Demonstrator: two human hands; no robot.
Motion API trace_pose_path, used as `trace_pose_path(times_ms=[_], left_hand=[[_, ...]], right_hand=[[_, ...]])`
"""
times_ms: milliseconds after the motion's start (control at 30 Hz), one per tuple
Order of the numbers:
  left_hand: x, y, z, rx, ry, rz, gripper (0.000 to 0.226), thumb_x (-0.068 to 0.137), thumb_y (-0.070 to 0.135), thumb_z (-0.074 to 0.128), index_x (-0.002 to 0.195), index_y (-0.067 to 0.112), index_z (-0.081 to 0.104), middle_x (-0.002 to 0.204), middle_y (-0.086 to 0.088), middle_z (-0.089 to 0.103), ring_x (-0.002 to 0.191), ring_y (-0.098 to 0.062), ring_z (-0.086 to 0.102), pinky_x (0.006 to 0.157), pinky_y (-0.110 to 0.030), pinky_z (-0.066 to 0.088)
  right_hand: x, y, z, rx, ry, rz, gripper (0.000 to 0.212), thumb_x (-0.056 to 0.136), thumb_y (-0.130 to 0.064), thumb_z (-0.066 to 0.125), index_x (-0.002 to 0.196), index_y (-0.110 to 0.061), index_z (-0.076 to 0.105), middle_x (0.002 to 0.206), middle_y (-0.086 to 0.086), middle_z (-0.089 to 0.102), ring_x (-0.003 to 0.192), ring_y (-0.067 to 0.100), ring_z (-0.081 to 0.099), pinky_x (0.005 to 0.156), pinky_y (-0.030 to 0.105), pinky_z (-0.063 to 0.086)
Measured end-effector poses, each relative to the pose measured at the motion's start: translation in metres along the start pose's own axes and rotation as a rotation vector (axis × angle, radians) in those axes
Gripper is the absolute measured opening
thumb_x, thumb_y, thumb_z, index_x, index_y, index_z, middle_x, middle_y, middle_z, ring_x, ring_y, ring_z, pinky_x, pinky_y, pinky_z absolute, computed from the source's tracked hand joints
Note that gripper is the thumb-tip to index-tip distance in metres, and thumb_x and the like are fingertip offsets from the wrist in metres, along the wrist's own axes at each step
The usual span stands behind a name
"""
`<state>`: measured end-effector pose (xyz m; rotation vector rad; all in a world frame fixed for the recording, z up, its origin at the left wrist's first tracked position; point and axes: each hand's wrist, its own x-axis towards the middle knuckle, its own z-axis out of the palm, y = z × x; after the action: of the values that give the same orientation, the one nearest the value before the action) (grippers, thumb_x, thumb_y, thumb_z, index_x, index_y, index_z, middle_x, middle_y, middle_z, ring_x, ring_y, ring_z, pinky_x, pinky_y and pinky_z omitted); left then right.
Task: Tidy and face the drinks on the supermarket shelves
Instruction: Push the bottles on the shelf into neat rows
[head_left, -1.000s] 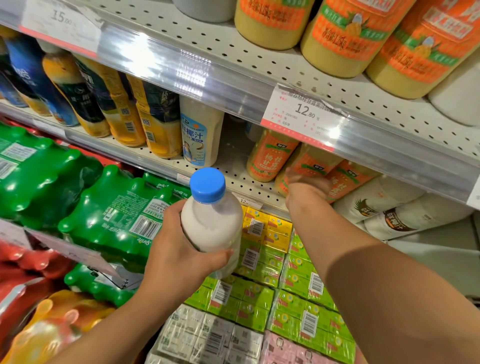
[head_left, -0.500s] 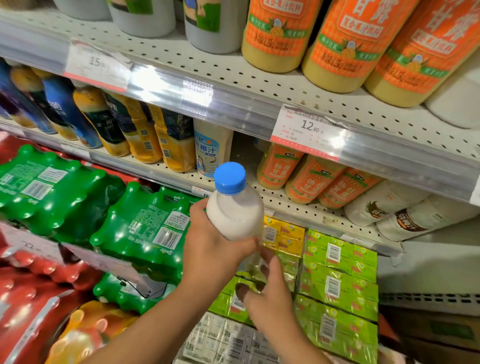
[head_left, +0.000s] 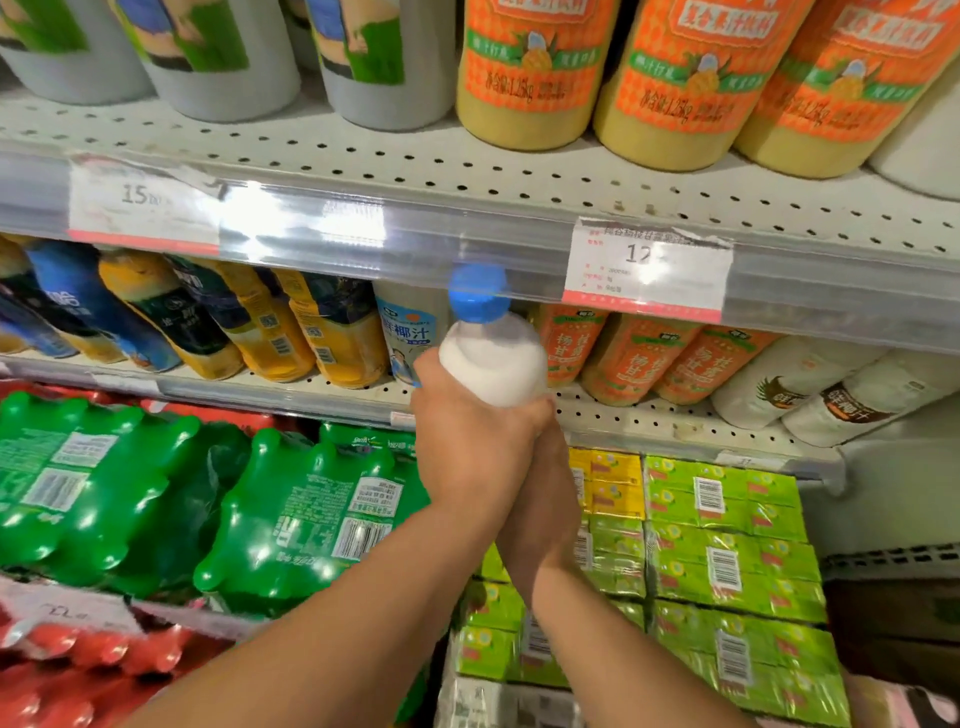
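In front of the middle shelf (head_left: 332, 387), I hold a white bottle (head_left: 493, 364) upright with both hands. My left hand (head_left: 467, 447) grasps the body from the 9 o'clock side, fingers curled round it. My right hand (head_left: 545, 499) sits below at 6 o'clock, against the bottle's lower part; its fingers are hidden behind the left hand, so I cannot tell whether that grip is clenched on the bottle. The bottle is smooth, translucent plastic with rounded shoulders, filled with opaque white liquid, and topped by a blue ribbed cap (head_left: 477, 293) that overlaps the clear price rail (head_left: 311, 234). At 10 o'clock of the grip stands a matching labelled bottle (head_left: 402, 332) on the perforated metal shelf; at 2 o'clock stand orange-labelled bottles (head_left: 639, 358). At 8 o'clock lie glossy shrink-wrapped green packs (head_left: 291, 514); at 4 o'clock, stacked green cartons (head_left: 727, 545) with barcodes.
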<state>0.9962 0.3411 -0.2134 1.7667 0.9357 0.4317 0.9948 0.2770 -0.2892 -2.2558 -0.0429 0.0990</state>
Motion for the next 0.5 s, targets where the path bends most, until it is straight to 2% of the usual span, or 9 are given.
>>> trace_pose_path(times_ms=[67, 100, 133, 200, 300, 367, 433, 500], left_hand=[[0.009, 0.004, 0.001, 0.072, -0.028, 0.020, 0.088, 0.045, 0.044, 0.088, 0.113, 0.028, 0.034, 0.111, -0.004, 0.057, 0.098, -0.029, 0.060, 0.079, -0.044, 0.055], [0.012, 0.005, 0.001, 0.083, -0.045, 0.042, 0.089, 0.047, 0.043, 0.089, 0.116, 0.024, 0.036, 0.112, -0.006, 0.056, 0.100, -0.030, 0.059, 0.081, -0.045, 0.054], [0.016, 0.005, 0.000, 0.078, -0.066, 0.075, 0.089, 0.050, 0.041, 0.090, 0.118, 0.020, 0.037, 0.113, -0.008, 0.055, 0.102, -0.031, 0.058, 0.083, -0.045, 0.054], [0.022, 0.006, -0.005, 0.049, -0.112, 0.128, 0.087, 0.055, 0.039, 0.091, 0.121, 0.017, 0.040, 0.115, -0.009, 0.055, 0.105, -0.029, 0.057, 0.087, -0.044, 0.052], [0.034, 0.008, -0.013, 0.051, -0.160, 0.181, 0.080, 0.058, 0.045, 0.088, 0.116, 0.017, 0.040, 0.112, -0.008, 0.060, 0.105, -0.029, 0.060, 0.088, -0.044, 0.052], [0.042, 0.011, -0.014, 0.100, -0.173, 0.210, 0.077, 0.061, 0.048, 0.086, 0.115, 0.017, 0.040, 0.109, -0.008, 0.062, 0.104, -0.028, 0.061, 0.087, -0.043, 0.052], [0.048, 0.014, -0.011, 0.114, -0.187, 0.220, 0.077, 0.064, 0.047, 0.085, 0.120, 0.017, 0.041, 0.112, -0.009, 0.063, 0.105, -0.027, 0.061, 0.087, -0.042, 0.052], [0.055, 0.016, -0.006, 0.118, -0.198, 0.227, 0.075, 0.067, 0.045, 0.085, 0.123, 0.018, 0.043, 0.116, -0.008, 0.063, 0.105, -0.025, 0.063, 0.088, -0.041, 0.053]], right_hand=[[0.003, -0.005, 0.002, -0.011, -0.052, 0.042, 0.050, 0.075, -0.055, 0.046, 0.121, -0.035, 0.040, 0.097, -0.011, 0.060, 0.090, 0.022, 0.063, 0.064, 0.029, 0.042], [0.006, -0.003, 0.004, -0.029, -0.066, 0.052, 0.050, 0.069, -0.061, 0.039, 0.114, -0.039, 0.038, 0.085, -0.014, 0.058, 0.084, 0.024, 0.064, 0.058, 0.028, 0.037], [0.007, -0.009, 0.002, -0.043, -0.055, 0.054, 0.047, 0.067, -0.061, 0.037, 0.109, -0.040, 0.038, 0.077, -0.017, 0.056, 0.080, 0.025, 0.064, 0.054, 0.028, 0.032], [0.010, -0.010, 0.002, -0.043, -0.031, 0.004, 0.043, 0.069, -0.058, 0.037, 0.106, -0.037, 0.043, 0.076, -0.010, 0.063, 0.077, 0.028, 0.065, 0.052, 0.028, 0.031], [0.021, -0.017, 0.001, -0.045, 0.001, -0.061, 0.067, 0.062, -0.064, 0.026, 0.108, -0.021, 0.051, 0.081, 0.003, 0.066, 0.078, 0.033, 0.066, 0.056, 0.029, 0.035], [0.029, -0.024, 0.001, -0.058, 0.034, -0.098, 0.076, 0.059, -0.067, 0.025, 0.107, -0.016, 0.051, 0.085, 0.008, 0.070, 0.079, 0.037, 0.066, 0.056, 0.031, 0.037], [0.036, -0.026, 0.003, -0.061, 0.067, -0.096, 0.071, 0.063, -0.064, 0.030, 0.109, -0.014, 0.051, 0.082, 0.007, 0.069, 0.076, 0.037, 0.064, 0.053, 0.030, 0.036], [0.044, -0.029, 0.008, -0.043, 0.085, -0.089, 0.051, 0.076, -0.048, 0.044, 0.110, -0.012, 0.052, 0.071, -0.007, 0.055, 0.065, 0.027, 0.055, 0.052, 0.021, 0.031]])
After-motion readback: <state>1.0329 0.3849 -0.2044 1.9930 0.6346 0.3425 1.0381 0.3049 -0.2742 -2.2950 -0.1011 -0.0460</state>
